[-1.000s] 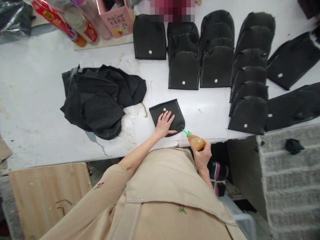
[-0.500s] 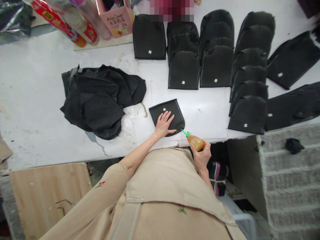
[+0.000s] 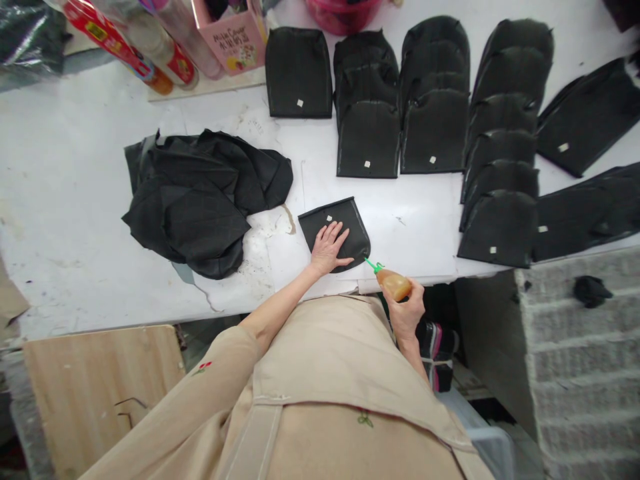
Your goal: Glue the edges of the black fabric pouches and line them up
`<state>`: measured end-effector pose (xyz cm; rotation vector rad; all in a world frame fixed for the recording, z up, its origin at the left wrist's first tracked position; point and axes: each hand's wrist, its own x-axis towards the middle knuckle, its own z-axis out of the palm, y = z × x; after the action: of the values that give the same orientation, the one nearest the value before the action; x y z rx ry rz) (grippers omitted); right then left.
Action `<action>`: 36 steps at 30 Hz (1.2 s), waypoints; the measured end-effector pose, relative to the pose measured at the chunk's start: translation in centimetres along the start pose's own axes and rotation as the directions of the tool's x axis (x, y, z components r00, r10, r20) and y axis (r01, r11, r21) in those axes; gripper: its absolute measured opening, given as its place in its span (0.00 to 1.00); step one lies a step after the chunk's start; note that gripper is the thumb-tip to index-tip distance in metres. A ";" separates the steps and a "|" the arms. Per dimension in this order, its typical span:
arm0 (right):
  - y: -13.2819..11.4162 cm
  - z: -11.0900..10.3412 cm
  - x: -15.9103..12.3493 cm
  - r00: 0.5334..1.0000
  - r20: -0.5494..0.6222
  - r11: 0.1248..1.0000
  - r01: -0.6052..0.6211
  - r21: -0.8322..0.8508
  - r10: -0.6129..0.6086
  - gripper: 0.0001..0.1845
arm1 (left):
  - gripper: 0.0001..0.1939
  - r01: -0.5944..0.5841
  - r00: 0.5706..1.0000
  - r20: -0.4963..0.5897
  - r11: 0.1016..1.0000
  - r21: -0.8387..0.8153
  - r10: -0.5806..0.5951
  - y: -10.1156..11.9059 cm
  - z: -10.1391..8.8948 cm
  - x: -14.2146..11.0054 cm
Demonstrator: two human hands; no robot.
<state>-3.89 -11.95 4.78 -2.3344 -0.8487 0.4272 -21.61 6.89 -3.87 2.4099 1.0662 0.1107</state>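
Observation:
A black fabric piece (image 3: 353, 225) with one rounded end and a small white square mark lies tilted on the white table near its front edge. My left hand (image 3: 327, 250) rests flat on it, fingers spread. In my right hand (image 3: 407, 310) is a squeeze bottle (image 3: 394, 285) of amber liquid with a thin green nozzle. The nozzle's tip is at the piece's rounded right edge; whether it touches cannot be made out. A heap of crumpled black fabric (image 3: 200, 200) lies to the left.
Overlapping rows of similar black pieces (image 3: 433, 127) lie at the back and right. Bottles (image 3: 177, 63), a pink box (image 3: 233, 40) and a pink bowl (image 3: 345, 17) stand at the back. A wooden board (image 3: 100, 393) is at lower left, a stack of grey material (image 3: 590, 373) at lower right.
The bottle and my right hand have shifted very slightly to the right along the piece's edge. My left hand stays in place on the fabric.

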 end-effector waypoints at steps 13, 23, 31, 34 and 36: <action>-0.1 0.4 -0.8 0.997 0.079 0.999 -0.027 0.041 0.024 0.35 | 0.45 0.041 0.999 0.007 0.999 -0.012 -0.041 0.3 0.3 0.2; -0.1 0.5 -1.0 0.992 0.114 0.998 -0.058 0.038 0.054 0.35 | 0.46 -0.011 0.995 0.097 0.999 -0.038 0.015 0.1 -1.4 0.5; -0.2 0.5 -0.7 0.992 0.120 0.998 -0.048 0.040 0.043 0.36 | 0.51 -0.254 0.912 0.322 0.966 -0.039 0.253 -3.3 -4.9 -0.3; -0.3 0.4 -0.6 0.993 0.117 0.998 -0.039 0.039 0.034 0.36 | 0.53 -0.245 0.926 0.289 0.969 -0.028 0.242 -3.1 -4.1 -0.6; -0.3 0.3 -0.6 0.993 0.111 0.998 -0.042 0.037 0.037 0.36 | 0.54 -0.224 0.940 0.255 0.974 -0.032 0.225 -2.8 -3.5 -0.7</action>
<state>-4.60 -12.00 4.77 -2.3123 -0.8392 0.5890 -24.90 9.39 -2.10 2.4536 0.6725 -0.1219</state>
